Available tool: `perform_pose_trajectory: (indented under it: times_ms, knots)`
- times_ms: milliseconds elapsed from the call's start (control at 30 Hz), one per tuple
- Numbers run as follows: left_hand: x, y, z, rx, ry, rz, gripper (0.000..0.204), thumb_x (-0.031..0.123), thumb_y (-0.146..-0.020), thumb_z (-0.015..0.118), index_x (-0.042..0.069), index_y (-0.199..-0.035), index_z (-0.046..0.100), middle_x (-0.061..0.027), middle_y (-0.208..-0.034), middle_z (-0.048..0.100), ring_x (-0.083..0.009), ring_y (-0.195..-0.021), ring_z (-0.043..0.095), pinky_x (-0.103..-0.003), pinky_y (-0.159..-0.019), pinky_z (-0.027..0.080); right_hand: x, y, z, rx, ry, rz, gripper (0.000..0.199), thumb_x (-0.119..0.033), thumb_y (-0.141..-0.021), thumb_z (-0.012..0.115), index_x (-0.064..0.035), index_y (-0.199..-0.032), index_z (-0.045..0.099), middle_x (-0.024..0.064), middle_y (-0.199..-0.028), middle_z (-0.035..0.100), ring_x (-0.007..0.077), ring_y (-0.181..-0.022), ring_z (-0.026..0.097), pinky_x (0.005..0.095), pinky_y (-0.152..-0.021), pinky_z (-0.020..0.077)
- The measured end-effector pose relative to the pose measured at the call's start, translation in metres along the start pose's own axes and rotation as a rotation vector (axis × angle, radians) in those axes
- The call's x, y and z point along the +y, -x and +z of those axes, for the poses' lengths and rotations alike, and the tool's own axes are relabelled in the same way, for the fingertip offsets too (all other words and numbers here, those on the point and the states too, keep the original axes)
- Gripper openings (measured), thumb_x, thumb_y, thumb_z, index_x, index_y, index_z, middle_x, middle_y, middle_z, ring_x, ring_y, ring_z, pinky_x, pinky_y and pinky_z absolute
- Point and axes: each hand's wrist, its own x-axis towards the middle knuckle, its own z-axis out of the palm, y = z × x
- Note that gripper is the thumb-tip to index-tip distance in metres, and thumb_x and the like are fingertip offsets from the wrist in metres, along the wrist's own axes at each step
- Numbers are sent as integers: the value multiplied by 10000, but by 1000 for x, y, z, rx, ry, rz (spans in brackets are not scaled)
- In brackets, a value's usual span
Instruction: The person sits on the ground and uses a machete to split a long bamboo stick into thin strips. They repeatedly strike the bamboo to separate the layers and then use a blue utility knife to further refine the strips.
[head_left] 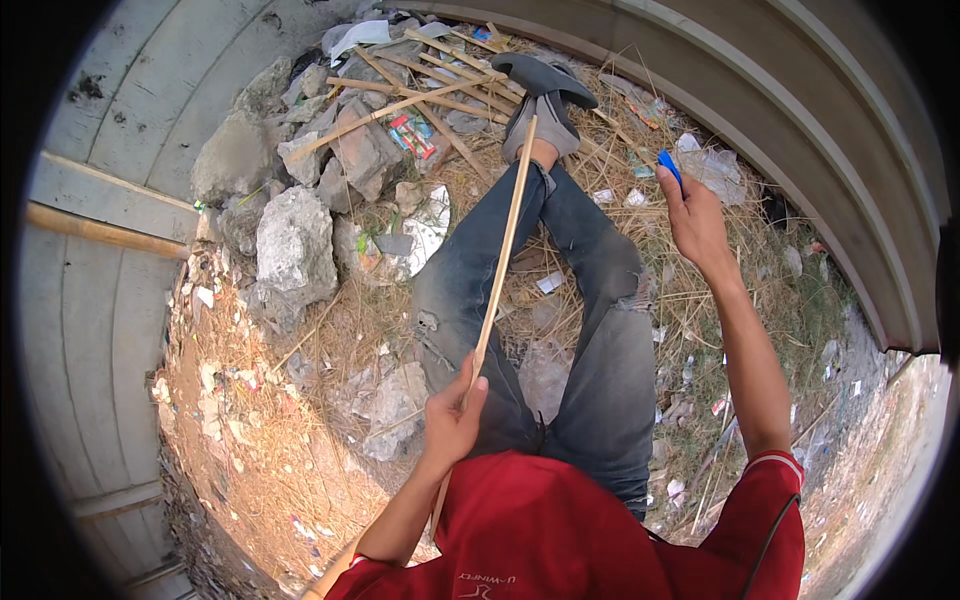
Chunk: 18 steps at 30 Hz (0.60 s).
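A long, thin bamboo strip (508, 232) slants up across my outstretched legs, its far end near my crossed shoes. My left hand (455, 415) is closed around its lower part, and the strip's near end runs down beside my red shirt. Out to the right, above the dry grass, my right hand (694, 220) is closed on a small blue object (669, 164). Only its blue end shows past the thumb; the rest is hidden in the fist, so I cannot make out its kind. The blue object is well apart from the strip.
Several bamboo strips (455, 72) lie piled beyond my feet, over broken concrete chunks (296, 240). Dry grass and paper scraps cover the ground on both sides. A grey panel wall (95, 330) stands at left, and a ribbed metal sheet (800, 130) curves along the right.
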Motion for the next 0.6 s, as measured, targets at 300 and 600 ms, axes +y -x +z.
perform_pose_trajectory:
  times_ms: [300, 600]
  knots:
    - [69, -52, -2, 15, 375, -82, 506, 239, -1105, 510, -3, -1546, 446, 67, -608, 405, -12, -482, 336, -201, -435, 273, -92, 89, 36, -428, -100, -334, 511, -486, -1024, 573, -32, -810, 674, 213, -669, 650, 451, -657, 656, 526, -606, 496]
    - [62, -57, 14, -16, 322, -10, 482, 216, -1107, 520, -7, -1531, 470, 85, -652, 411, -4, -552, 357, -201, -489, 280, -104, 114, 61, -511, -29, -455, 522, -530, -996, 601, -42, -832, 691, 213, -644, 660, 448, -600, 657, 535, -567, 521]
